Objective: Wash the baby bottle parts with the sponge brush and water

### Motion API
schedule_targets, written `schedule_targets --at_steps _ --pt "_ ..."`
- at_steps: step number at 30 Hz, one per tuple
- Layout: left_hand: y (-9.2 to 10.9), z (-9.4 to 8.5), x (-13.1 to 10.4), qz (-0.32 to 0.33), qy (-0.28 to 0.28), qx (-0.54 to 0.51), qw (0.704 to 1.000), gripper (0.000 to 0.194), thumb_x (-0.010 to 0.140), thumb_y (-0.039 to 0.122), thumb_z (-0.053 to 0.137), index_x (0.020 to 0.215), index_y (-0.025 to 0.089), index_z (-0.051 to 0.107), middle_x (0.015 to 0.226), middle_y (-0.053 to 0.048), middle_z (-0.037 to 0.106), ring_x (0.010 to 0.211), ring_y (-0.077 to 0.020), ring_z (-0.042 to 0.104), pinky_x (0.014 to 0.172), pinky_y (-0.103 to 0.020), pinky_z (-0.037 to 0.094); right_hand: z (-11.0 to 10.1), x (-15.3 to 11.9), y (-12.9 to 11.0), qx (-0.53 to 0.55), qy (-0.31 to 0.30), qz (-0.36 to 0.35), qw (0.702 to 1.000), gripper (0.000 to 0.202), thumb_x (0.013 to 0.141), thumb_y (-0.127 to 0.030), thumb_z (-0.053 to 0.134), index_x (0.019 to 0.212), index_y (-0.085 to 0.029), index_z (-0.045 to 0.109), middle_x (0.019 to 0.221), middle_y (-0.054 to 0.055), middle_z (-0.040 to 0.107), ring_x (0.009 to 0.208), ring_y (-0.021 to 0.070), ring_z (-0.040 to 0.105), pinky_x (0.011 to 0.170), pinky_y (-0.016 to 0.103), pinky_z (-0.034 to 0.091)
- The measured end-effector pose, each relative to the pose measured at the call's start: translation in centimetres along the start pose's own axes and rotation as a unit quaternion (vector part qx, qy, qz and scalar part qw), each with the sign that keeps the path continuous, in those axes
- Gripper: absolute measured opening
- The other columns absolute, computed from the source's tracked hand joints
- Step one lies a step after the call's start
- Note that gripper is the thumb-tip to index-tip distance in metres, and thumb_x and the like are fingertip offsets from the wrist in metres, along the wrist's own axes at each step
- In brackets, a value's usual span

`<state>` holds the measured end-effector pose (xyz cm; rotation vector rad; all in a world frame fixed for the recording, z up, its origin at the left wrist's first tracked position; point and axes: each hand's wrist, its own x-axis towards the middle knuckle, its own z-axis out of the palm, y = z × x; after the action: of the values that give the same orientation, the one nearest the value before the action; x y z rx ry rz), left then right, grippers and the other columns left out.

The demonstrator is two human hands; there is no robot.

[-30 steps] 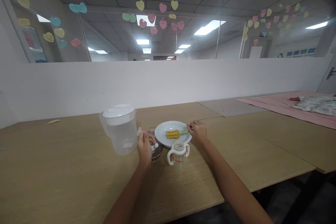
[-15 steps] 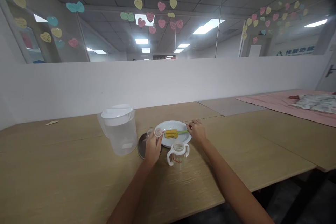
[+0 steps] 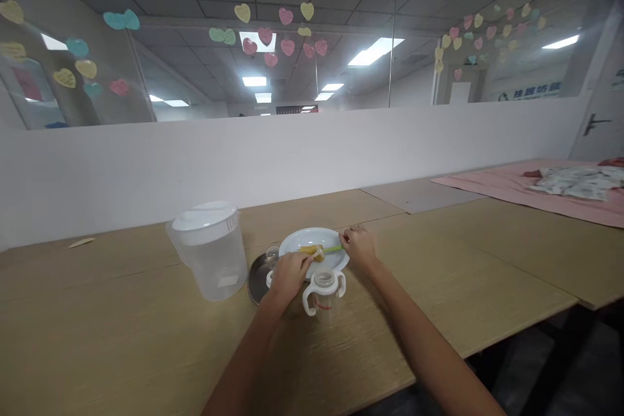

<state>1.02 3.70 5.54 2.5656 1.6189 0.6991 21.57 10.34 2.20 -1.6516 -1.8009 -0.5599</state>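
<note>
A bottle brush [image 3: 336,249] with a yellow sponge head and a green handle lies over a white bowl [image 3: 287,239]. My right hand [image 3: 359,244] is closed on the end of the handle. My left hand [image 3: 288,276] pinches a small clear, whitish bottle part [image 3: 319,253], held against the sponge and partly hidden by the fingers. In front of the bowl a clear baby bottle [image 3: 324,299] with two white handles stands upright, its top uncovered. Behind my left hand a dark round tray [image 3: 256,278] holds a clear domed cover [image 3: 272,253] and a white piece, both partly hidden.
A clear plastic jug [image 3: 214,260] with a white lid stands to the left, partly filled. A thin flat tan piece [image 3: 82,242] lies farther left. Pink cloth [image 3: 497,182] with patterned fabric [image 3: 570,182] covers the far right. A white wall [image 3: 302,156] borders the table's back.
My left hand has brought the clear bottle part rightward onto the sponge head. My right hand keeps hold of the handle. The whole view has shifted slightly.
</note>
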Motion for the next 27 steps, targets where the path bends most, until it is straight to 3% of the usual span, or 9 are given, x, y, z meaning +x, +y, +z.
schedule_targets --at_steps 6,9,12,14,16,18,20,23,27 --pt "0.9 -2.1 0.7 -0.055 -0.057 0.142 0.987 0.025 0.084 0.022 0.048 0.079 0.016 0.071 0.088 -0.014 0.069 0.088 -0.026 0.061 0.075 -0.032 0.04 -0.6 0.1 -0.2 -0.006 -0.031 0.021 0.999 0.031 0.088 -0.028 0.045 0.074 -0.017 0.07 0.081 0.009 0.067 0.08 0.0169 0.057 0.057 0.027 0.028" --pt "1.5 -2.0 1.3 -0.074 -0.068 0.137 0.986 0.021 0.079 0.015 0.051 0.078 0.012 0.071 0.088 -0.018 0.068 0.083 -0.0267 0.063 0.071 -0.032 0.041 -0.7 0.0 -0.4 -0.013 -0.036 0.026 0.999 0.032 0.088 -0.029 0.044 0.075 -0.017 0.07 0.082 0.008 0.067 0.083 0.0174 0.057 0.058 0.027 0.029" --pt "1.7 -1.2 1.5 -0.058 -0.07 0.097 0.991 0.021 0.079 0.015 0.052 0.085 0.017 0.072 0.093 -0.012 0.07 0.083 -0.0231 0.064 0.07 -0.029 0.043 -0.6 0.0 -0.4 -0.016 -0.041 0.023 0.999 0.033 0.089 -0.029 0.043 0.075 -0.017 0.07 0.082 0.008 0.067 0.084 0.0175 0.057 0.058 0.026 0.029" --pt "1.5 -0.7 1.5 -0.046 -0.033 0.025 0.998 0.023 0.081 0.017 0.05 0.09 0.02 0.071 0.096 -0.008 0.07 0.087 -0.0208 0.064 0.074 -0.028 0.044 -0.5 0.0 -0.4 -0.016 -0.044 0.02 0.999 0.033 0.088 -0.029 0.043 0.076 -0.017 0.071 0.082 0.008 0.067 0.084 0.0174 0.057 0.058 0.026 0.03" --pt "1.0 -0.2 1.4 -0.052 0.056 -0.079 0.994 0.025 0.082 0.017 0.048 0.093 0.019 0.071 0.1 -0.008 0.07 0.092 -0.0204 0.063 0.081 -0.029 0.045 -0.5 0.1 -0.5 -0.015 -0.046 0.02 0.999 0.032 0.088 -0.029 0.044 0.076 -0.017 0.071 0.083 0.008 0.067 0.084 0.0175 0.057 0.058 0.026 0.03" --pt "0.4 0.1 1.2 -0.066 0.146 -0.208 0.965 0.023 0.083 0.022 0.05 0.094 0.017 0.07 0.101 -0.009 0.07 0.093 -0.0209 0.063 0.085 -0.032 0.046 -0.5 0.1 -0.5 -0.012 -0.048 0.023 0.999 0.032 0.088 -0.03 0.043 0.076 -0.018 0.071 0.083 0.008 0.067 0.083 0.0175 0.057 0.057 0.026 0.029" --pt "0.0 0.1 1.0 -0.078 0.193 -0.363 0.908 0.025 0.08 0.031 0.055 0.094 0.015 0.069 0.099 -0.011 0.07 0.086 -0.0209 0.065 0.081 -0.033 0.05 -0.6 0.1 -0.5 -0.008 -0.048 0.025 0.999 0.033 0.089 -0.03 0.043 0.075 -0.018 0.071 0.082 0.008 0.067 0.082 0.0173 0.057 0.056 0.026 0.029" --pt "-0.1 -0.2 0.6 -0.098 0.201 -0.545 0.808 0.038 0.071 0.041 0.067 0.095 0.011 0.067 0.098 -0.013 0.07 0.075 -0.0183 0.066 0.074 -0.032 0.054 -0.6 0.0 -0.5 -0.006 -0.031 0.023 0.999 0.033 0.089 -0.029 0.044 0.073 -0.017 0.07 0.08 0.009 0.067 0.079 0.0167 0.057 0.056 0.027 0.028" --pt "1.2 -1.3 -0.1 -0.117 0.195 -0.626 0.746 0.044 0.062 0.042 0.075 0.092 0.011 0.067 0.096 -0.012 0.07 0.07 -0.0145 0.065 0.073 -0.028 0.054 -0.4 -0.2 -0.5 0.002 0.064 0.027 0.998 0.034 0.089 -0.029 0.044 0.068 -0.017 0.069 0.071 0.007 0.065 0.073 0.0162 0.055 0.059 0.028 0.028"
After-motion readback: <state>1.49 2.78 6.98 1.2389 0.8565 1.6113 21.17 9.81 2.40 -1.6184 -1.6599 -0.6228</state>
